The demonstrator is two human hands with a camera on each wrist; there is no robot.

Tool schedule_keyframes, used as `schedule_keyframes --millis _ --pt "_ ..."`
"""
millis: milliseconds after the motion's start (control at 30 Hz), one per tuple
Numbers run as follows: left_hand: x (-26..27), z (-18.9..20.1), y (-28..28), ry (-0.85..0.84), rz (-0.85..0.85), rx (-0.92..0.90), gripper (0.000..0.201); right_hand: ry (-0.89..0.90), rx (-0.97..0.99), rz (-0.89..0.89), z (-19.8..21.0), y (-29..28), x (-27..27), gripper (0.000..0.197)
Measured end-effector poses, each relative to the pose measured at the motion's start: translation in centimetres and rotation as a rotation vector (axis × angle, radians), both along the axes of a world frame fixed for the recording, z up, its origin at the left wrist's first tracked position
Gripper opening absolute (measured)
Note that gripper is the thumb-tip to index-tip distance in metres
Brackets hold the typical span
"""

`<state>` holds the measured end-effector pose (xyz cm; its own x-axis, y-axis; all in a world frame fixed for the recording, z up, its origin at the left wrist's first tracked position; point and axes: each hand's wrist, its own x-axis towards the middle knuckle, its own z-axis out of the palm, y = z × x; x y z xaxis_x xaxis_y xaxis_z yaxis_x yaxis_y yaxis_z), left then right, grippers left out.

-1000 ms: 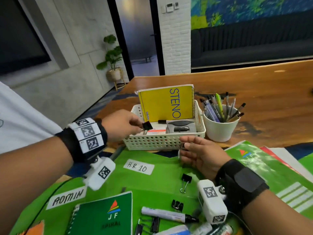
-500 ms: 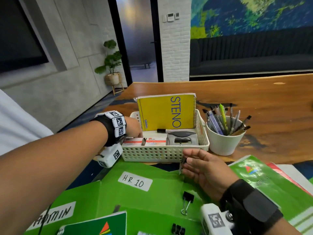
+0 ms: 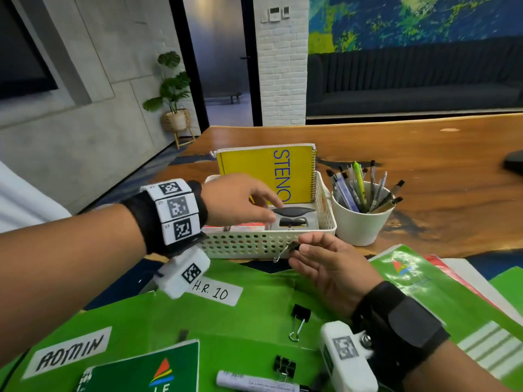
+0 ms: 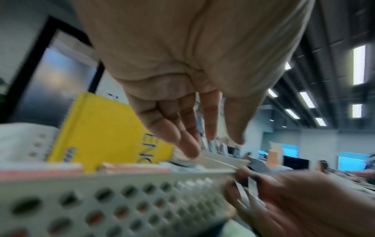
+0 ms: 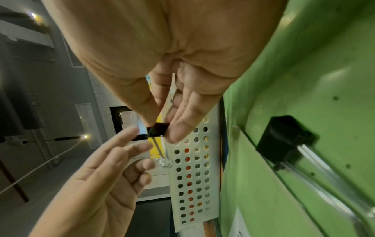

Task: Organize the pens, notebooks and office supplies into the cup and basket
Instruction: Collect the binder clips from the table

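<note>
A white perforated basket (image 3: pixel 268 244) holds an upright yellow STENO notebook (image 3: pixel 254 171), a black stapler (image 3: pixel 293 212) and red-and-white boxes (image 3: pixel 243 228). My left hand (image 3: pixel 271 207) hovers over the basket with straight fingers and holds nothing; in the left wrist view the left hand (image 4: pixel 202 137) is empty above the basket rim (image 4: pixel 121 174). My right hand (image 3: pixel 297 251) is just in front of the basket and pinches a black binder clip (image 3: pixel 293 247) between thumb and finger. The right wrist view shows the same binder clip (image 5: pixel 158 130). To the right, a white cup (image 3: pixel 359 224) is full of pens.
Green folders labelled H.R. 10 (image 3: pixel 215 291) and ADMIN (image 3: pixel 70 353) cover the near table. On them lie two more binder clips (image 3: pixel 300 312) (image 3: pixel 284 366), a marker (image 3: pixel 254 383) and a green spiral notebook (image 3: pixel 147 372). More folders (image 3: pixel 424 290) lie at the right.
My left hand held a binder clip, reached into the basket, and now hovers empty further right. My right hand still holds its clip by the basket front.
</note>
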<state>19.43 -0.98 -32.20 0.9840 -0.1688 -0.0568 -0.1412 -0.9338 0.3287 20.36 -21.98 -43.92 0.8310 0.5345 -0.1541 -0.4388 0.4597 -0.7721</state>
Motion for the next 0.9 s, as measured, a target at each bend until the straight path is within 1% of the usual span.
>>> schedule_keyframes --millis 67,100,167,233,267,333,400,433,467,533,633,667,733,767,833,900 --pt "-2.1 -1.0 -2.6 0.088 -0.11 -0.027 0.043 -0.013 0.027 -0.008 0.1 0.0 0.0 0.016" --pt "-2.5 -1.9 -3.3 0.081 -0.14 -0.014 0.042 -0.023 0.038 -0.005 0.1 0.1 -0.1 0.017" --pt "-2.5 -2.9 -3.7 0.02 -0.127 -0.03 0.032 -0.038 0.05 0.002 0.3 -0.1 -0.2 0.021" --pt "-1.6 -2.6 -2.8 -0.014 -0.072 -0.093 0.024 -0.048 0.019 -0.006 0.4 -0.3 -0.1 0.021" --pt "-0.9 -2.2 -1.9 -0.03 -0.033 -0.124 0.022 -0.061 -0.033 -0.013 0.5 -0.4 0.0 0.02" --pt "0.7 -1.1 0.8 -0.085 0.074 -0.106 0.021 -0.135 -0.244 0.008 0.4 -0.7 0.0 0.014" --pt "2.2 -0.4 3.5 -0.085 0.192 -0.003 0.019 -0.235 -0.472 0.108 0.1 -0.9 0.0 0.007" --pt "2.8 -0.4 4.6 -0.052 0.234 0.054 0.018 -0.26 -0.531 0.161 0.0 -0.9 0.0 0.005" --pt "3.3 -0.7 5.4 -0.014 0.25 0.099 0.018 -0.261 -0.549 0.196 -0.1 -0.9 0.0 0.003" --pt "4.0 -1.5 6.0 0.05 0.225 0.109 0.019 -0.234 -0.534 0.209 -0.3 -0.7 0.2 0.004" --pt "4.6 -2.5 5.8 0.149 0.195 0.035 0.019 -0.2 -0.486 0.197 -0.9 -0.5 0.5 0.007" --pt "4.7 -2.7 5.5 0.202 0.186 0.055 0.02 -0.179 -0.457 0.192 -1.0 -0.6 0.6 0.008" --pt "4.7 -2.6 5.2 0.327 0.16 0.179 0.038 -0.137 -0.407 0.189 -1.0 -0.6 0.7 0.009" --pt "4.7 -2.6 5.1 0.36 0.162 0.206 0.044 -0.129 -0.39 0.186 -0.9 -0.6 0.7 0.007" --pt "4.6 -2.5 5.1 0.39 0.208 0.117 0.047 -0.135 -0.366 0.179 -0.7 -0.5 0.5 0.004" --pt "4.4 -2.4 5.0 0.387 0.247 0.018 0.047 -0.146 -0.337 0.147 -0.6 -0.6 0.4 0.004"
